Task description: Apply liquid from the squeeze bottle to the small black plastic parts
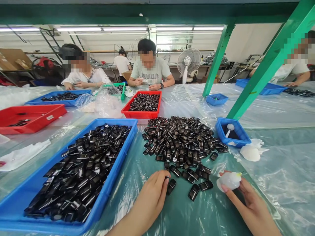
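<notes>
My left hand (153, 191) is closed in a pinch at the near edge of a pile of glossy black plastic casings (179, 137). A small dark bit shows at its fingertips, mostly hidden by the fingers. Several loose casings (194, 192) lie just right of that hand on the green tabletop. In my right hand (249, 200) is a small white translucent squeeze bottle (229, 180), held tilted between thumb and fingers, its yellowish tip pointing right. The bottle is above the table, right of the loose casings.
On the left, a long blue tray (134, 126) is heaped with black parts. Red trays (141, 114) (31, 126) stand farther back. A small blue bin (240, 143) holds a white scoop (229, 129) beside crumpled white material (253, 150). Green posts (265, 68) rise at right; other people sit across.
</notes>
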### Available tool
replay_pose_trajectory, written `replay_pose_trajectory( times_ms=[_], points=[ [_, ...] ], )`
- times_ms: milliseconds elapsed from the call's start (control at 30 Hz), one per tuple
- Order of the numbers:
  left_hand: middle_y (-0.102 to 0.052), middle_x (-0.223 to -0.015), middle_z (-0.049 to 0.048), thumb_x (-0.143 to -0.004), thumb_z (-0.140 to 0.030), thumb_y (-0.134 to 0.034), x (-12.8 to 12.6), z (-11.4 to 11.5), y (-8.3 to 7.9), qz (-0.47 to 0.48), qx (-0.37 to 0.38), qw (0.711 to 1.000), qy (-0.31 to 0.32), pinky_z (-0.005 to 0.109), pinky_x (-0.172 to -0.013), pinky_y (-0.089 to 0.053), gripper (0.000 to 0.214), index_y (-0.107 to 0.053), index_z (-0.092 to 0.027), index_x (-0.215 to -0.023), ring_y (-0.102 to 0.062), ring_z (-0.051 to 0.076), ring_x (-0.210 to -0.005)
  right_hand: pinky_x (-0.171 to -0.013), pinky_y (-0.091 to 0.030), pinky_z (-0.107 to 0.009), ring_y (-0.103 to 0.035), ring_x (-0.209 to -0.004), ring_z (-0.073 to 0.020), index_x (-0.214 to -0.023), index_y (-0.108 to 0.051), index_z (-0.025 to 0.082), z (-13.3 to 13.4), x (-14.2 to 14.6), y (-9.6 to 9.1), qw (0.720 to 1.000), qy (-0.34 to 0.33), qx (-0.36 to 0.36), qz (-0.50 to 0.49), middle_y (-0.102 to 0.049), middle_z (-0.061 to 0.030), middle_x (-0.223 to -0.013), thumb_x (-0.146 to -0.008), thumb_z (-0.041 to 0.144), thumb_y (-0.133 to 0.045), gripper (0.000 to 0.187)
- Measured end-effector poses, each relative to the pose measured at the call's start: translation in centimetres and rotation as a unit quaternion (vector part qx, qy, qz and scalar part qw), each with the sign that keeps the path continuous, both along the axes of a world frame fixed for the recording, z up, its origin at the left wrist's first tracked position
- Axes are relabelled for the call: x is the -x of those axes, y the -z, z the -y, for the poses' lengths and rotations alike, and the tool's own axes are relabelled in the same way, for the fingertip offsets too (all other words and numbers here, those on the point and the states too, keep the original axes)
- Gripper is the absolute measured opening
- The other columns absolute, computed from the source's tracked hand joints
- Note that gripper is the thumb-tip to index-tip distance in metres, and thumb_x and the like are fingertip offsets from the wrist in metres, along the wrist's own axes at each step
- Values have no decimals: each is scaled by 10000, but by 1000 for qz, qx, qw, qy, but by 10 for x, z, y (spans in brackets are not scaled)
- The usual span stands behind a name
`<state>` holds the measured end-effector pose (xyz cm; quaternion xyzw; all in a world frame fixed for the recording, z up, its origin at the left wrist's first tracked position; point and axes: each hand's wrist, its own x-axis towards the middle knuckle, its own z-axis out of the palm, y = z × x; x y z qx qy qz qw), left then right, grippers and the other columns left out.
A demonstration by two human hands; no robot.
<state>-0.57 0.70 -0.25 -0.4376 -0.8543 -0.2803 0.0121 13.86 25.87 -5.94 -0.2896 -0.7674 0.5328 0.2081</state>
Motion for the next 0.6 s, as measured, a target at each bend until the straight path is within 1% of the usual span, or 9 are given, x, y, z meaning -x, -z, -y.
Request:
replay_pose_trajectory(
  times_ms=[100, 167, 300, 367, 433, 467, 500, 567, 600],
  points=[
    [-628, -840, 21, -1027, -184, -314, -6, -1, -8, 9, -14, 1000, 12, 266, -621, -505, 214, -503, -210, -931, -627, 169, -711, -885, -545, -272, -605, -1188, -279, -1213, -609, 223, 0, -4, 2, 1000, 16, 18, -5, -655, -97, -1272, -790, 620, -677, 584],
    [-602, -725, 5, -1006, -195, -328, -9, -2, -7, -1, -15, 1000, 18, 262, -569, -454, 244, -499, -208, -834, -602, 169, -629, -838, -556, -223, -636, -1145, -254, -1238, -597, 231, -1, -9, 5, 999, 9, 31, -16, -668, -89, -1251, -788, 585, -707, 583],
    [-474, -495, -28, -1008, -242, -369, -14, -4, 4, -17, 10, 1000, 15, 268, -455, -262, 371, -465, -203, -652, -481, 153, -415, -874, -547, -203, -647, -1144, -233, -1247, -604, 254, 0, -18, 5, 998, -19, 47, -24, -669, -68, -1273, -806, 511, -734, 526],
    [-478, -478, -25, -1036, -355, -397, -15, -4, 8, -9, 19, 1000, 21, 265, -447, -245, 454, -479, -198, -618, -484, 152, -403, -881, -546, -205, -643, -1156, -238, -1228, -621, 252, 8, -19, -1, 999, -11, 49, -21, -678, -69, -1265, -809, 531, -720, 513],
    [-526, -513, -18, -1014, -529, -434, -15, -3, 8, 8, 19, 999, 28, 263, -439, -286, 488, -541, -197, -672, -511, 164, -421, -857, -556, -209, -663, -1112, -246, -1191, -642, 237, 20, -20, -11, 999, 4, 48, -19, -716, -82, -1182, -793, 586, -704, 533],
    [-577, -574, -3, -1003, -578, -423, -15, -2, 8, 18, 15, 999, 28, 269, -452, -338, 482, -583, -195, -758, -548, 179, -465, -837, -560, -211, -675, -1074, -246, -1174, -649, 235, 27, -21, -16, 999, 16, 48, -17, -725, -87, -1152, -792, 613, -689, 539],
    [-631, -671, 18, -1014, -577, -387, -16, -2, 6, 27, 11, 999, 25, 282, -489, -403, 464, -606, -192, -876, -598, 196, -542, -822, -560, -214, -683, -1030, -241, -1166, -651, 237, 34, -22, -20, 998, 30, 49, -17, -724, -88, -1139, -798, 631, -673, 540],
    [-669, -885, 50, -1072, -435, -284, -16, 0, 2, 64, -7, 998, 23, 318, -658, -509, 370, -569, -200, -1086, -652, 204, -750, -786, -558, -232, -687, -927, -225, -1165, -639, 247, 48, -25, -26, 997, 49, 61, -28, -714, -87, -1107, -820, 628, -660, 515],
    [-654, -956, 51, -1083, -343, -240, -16, 1, 0, 93, -23, 995, 27, 330, -750, -519, 332, -540, -217, -1147, -646, 194, -837, -754, -557, -240, -685, -872, -217, -1163, -628, 252, 55, -27, -27, 995, 56, 70, -38, -711, -85, -1079, -829, 610, -667, 491]
  ],
)
